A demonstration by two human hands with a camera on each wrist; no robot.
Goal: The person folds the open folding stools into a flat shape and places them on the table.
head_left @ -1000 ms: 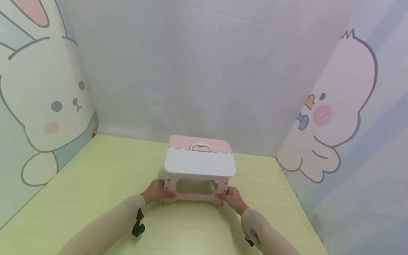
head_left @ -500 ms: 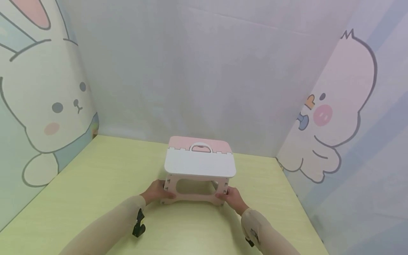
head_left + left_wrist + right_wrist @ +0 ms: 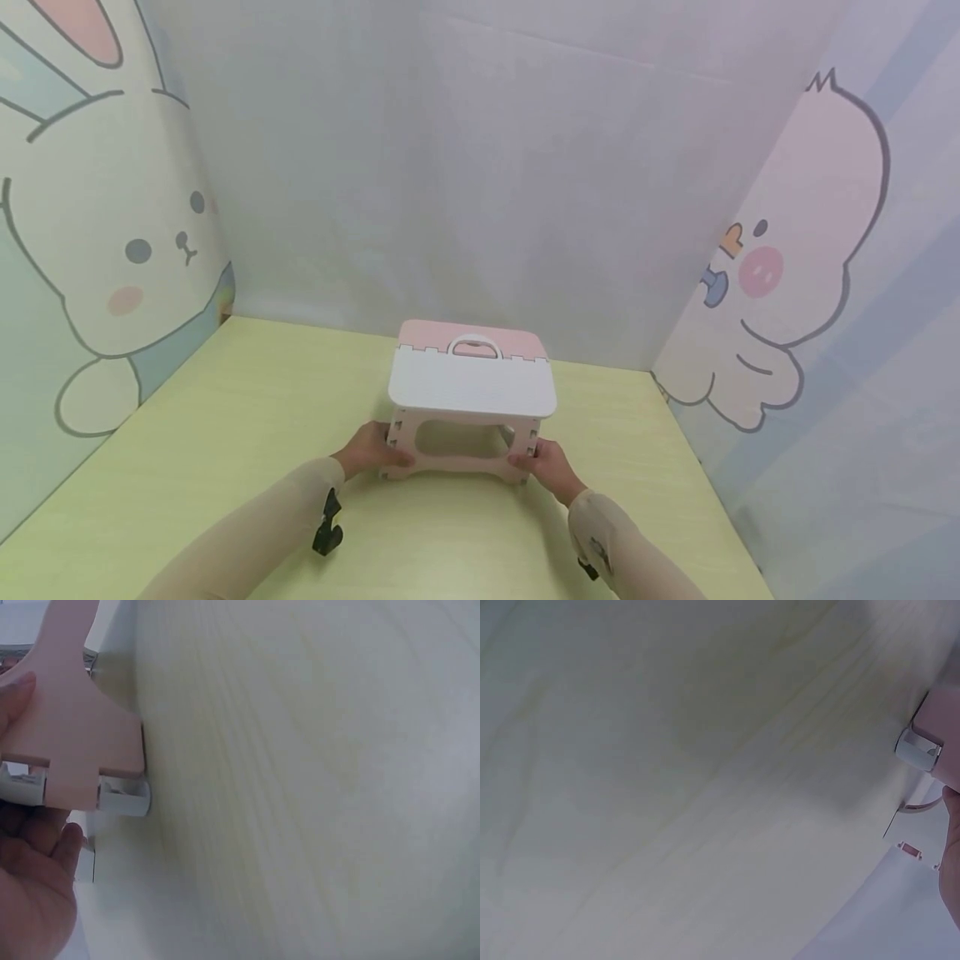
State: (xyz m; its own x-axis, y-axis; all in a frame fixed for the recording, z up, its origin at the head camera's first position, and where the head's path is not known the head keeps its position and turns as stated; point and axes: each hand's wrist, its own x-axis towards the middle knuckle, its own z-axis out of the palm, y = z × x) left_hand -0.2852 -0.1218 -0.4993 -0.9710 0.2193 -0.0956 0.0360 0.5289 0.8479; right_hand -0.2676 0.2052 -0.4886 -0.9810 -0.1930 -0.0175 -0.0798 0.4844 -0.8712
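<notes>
A pink and white folding step stool [image 3: 472, 383] stands unfolded and upright on the table, its top half pink and half white with a white carrying handle in the middle. My left hand [image 3: 372, 447] grips its left side low down, the thumb over the pink front leg panel and the fingers behind the edge. On the opposite side my right hand [image 3: 551, 468] holds the lower right corner the same way. The left wrist view shows the pink leg [image 3: 82, 720] with its white hinge beside the left hand [image 3: 34, 892]. At the right wrist view's edge, only part of the right hand [image 3: 951, 862] shows.
The pale yellow wood-grain table [image 3: 285, 383] reaches back to a grey fabric curtain [image 3: 480, 167]. Printed side curtains with a rabbit [image 3: 112, 250] and a chick [image 3: 795, 250] flank it. Dark straps hang at both sleeves.
</notes>
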